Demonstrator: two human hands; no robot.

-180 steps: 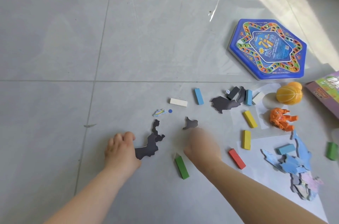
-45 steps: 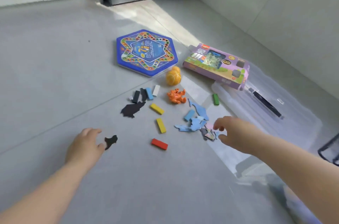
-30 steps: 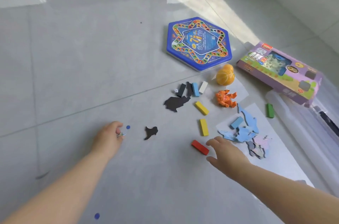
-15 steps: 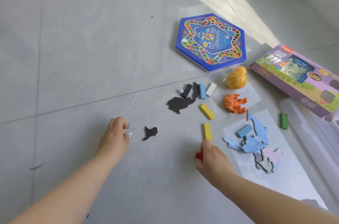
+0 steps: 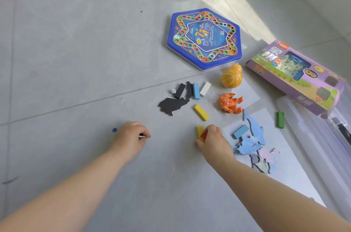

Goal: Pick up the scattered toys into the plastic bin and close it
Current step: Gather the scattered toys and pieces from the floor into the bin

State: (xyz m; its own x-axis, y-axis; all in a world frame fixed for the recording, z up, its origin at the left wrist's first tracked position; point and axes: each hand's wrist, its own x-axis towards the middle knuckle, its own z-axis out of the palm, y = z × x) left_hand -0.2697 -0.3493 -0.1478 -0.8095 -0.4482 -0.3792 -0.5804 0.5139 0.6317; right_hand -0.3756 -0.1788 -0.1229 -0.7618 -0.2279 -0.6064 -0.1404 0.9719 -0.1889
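Head view: the left hand point(image 5: 131, 136) has its fingers curled, pinching a small flat piece point(image 5: 142, 137); a blue dot point(image 5: 114, 130) lies just beside them. The right hand point(image 5: 213, 139) grips a red block point(image 5: 204, 135) pressed against a yellow block point(image 5: 199, 130), probably gathering several per trip. The clear bin point(image 5: 311, 136) lies well right of those fingers, other toys between.

I'm on grey tiled floor point(image 5: 76, 60): far right a hexagon game point(image 5: 204, 38), a purple box point(image 5: 296, 75) right of it, a ball point(image 5: 231, 77) between. Nearer, an orange figure point(image 5: 229, 103), yellow block point(image 5: 201, 112), black piece point(image 5: 172, 105), die point(image 5: 173, 91); green block point(image 5: 280, 120) right, blue dot point(image 5: 114, 130) left.
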